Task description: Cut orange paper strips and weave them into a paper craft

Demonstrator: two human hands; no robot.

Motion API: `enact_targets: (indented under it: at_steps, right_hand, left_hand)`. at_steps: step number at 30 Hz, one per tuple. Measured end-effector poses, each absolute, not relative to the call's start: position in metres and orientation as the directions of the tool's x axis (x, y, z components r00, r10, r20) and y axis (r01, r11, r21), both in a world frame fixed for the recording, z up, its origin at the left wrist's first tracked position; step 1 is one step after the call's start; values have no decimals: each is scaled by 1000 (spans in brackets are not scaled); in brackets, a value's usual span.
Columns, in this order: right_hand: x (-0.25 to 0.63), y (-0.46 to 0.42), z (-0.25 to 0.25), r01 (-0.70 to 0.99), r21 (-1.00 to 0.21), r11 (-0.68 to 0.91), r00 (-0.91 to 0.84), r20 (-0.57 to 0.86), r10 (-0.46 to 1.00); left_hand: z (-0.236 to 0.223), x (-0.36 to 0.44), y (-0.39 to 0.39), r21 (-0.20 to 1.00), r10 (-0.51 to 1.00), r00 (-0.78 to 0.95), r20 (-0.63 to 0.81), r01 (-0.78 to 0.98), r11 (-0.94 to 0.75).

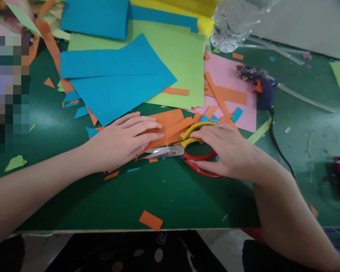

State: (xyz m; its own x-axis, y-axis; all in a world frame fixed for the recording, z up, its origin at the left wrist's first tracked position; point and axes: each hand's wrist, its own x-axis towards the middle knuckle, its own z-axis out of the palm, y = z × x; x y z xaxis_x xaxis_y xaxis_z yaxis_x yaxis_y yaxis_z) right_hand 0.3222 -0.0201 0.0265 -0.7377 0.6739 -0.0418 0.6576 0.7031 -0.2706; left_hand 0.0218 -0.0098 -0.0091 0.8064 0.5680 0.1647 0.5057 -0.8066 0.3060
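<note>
My left hand (124, 138) lies flat over a pile of orange paper strips (174, 122), fingers stretched out and close together. In my right hand (232, 149) is a pair of scissors (174, 151) with one yellow and one red handle. My right fingers are at the handles. The blades point left, slightly parted, and their tips reach beside my left fingertips. Whether any paper lies between the blades I cannot tell. A folded blue paper sheet (116, 83) rests just behind my left hand, on top of light green sheets (187, 68).
A glue gun (265, 90) with a black cord lies at the right, beside pink paper (229, 68). Clear plastic (229, 32) stands at the back. Paper scraps dot the green table (187, 200); one orange piece (151, 220) is at its front edge.
</note>
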Motion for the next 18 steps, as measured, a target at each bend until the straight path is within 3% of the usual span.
enact_targets:
  at_steps: [18]
  right_hand:
    - [323,-20,25,653,-260,711,-743,-35,669]
  left_hand:
    - [-10,20,-9,329,566,809,161,496,-803]
